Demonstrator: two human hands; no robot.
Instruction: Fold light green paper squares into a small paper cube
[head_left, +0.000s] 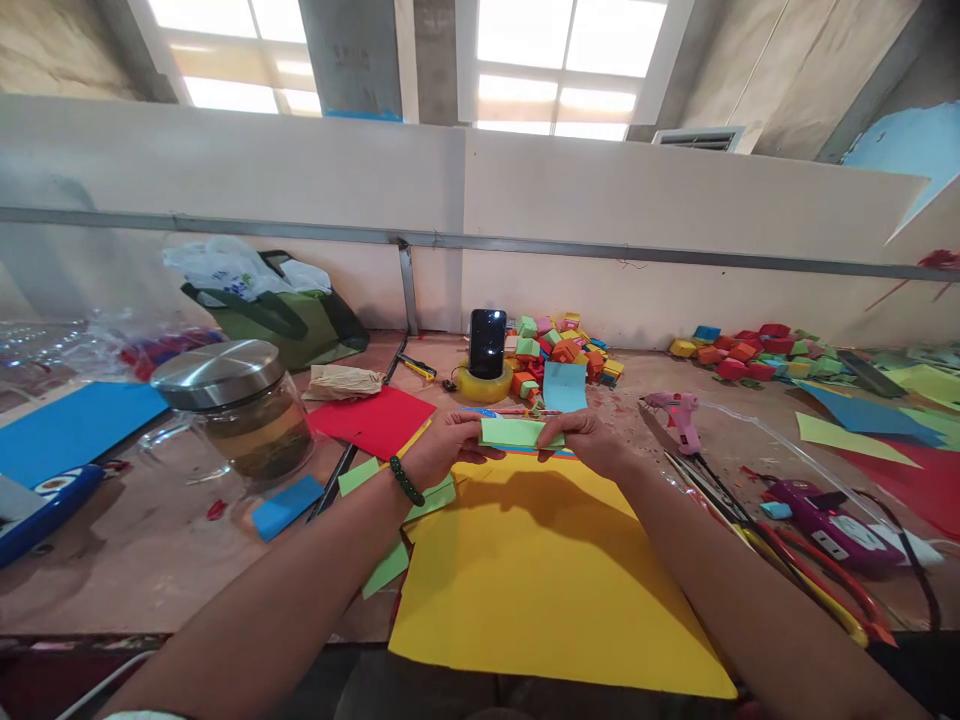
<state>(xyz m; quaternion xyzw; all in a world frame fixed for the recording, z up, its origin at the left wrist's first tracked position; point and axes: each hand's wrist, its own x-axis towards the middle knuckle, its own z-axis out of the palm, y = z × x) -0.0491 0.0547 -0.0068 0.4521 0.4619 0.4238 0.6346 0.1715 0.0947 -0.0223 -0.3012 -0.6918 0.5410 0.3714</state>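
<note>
Between my two hands is a folded strip of light green paper (pixel 511 433), held level above a large yellow sheet (pixel 547 580). My left hand (pixel 450 440), with a dark green bead bracelet (pixel 406 482) at the wrist, pinches the strip's left end. At its right end, my right hand (pixel 585 440) grips it between thumb and fingers. More light green paper pieces (pixel 386 570) lie under and beside my left forearm. Just behind the hands, a light blue paper piece (pixel 565 387) leans near a heap of small coloured paper cubes (pixel 566 345).
A phone (pixel 487 342) stands in a yellow tape roll (pixel 485 384). To the left are a glass tea jar (pixel 255 420), a red sheet (pixel 375 420) and a utility knife (pixel 417 367). On the right lie a pink glue gun (pixel 683 420), scissors (pixel 817 575) and a purple power strip (pixel 832 525).
</note>
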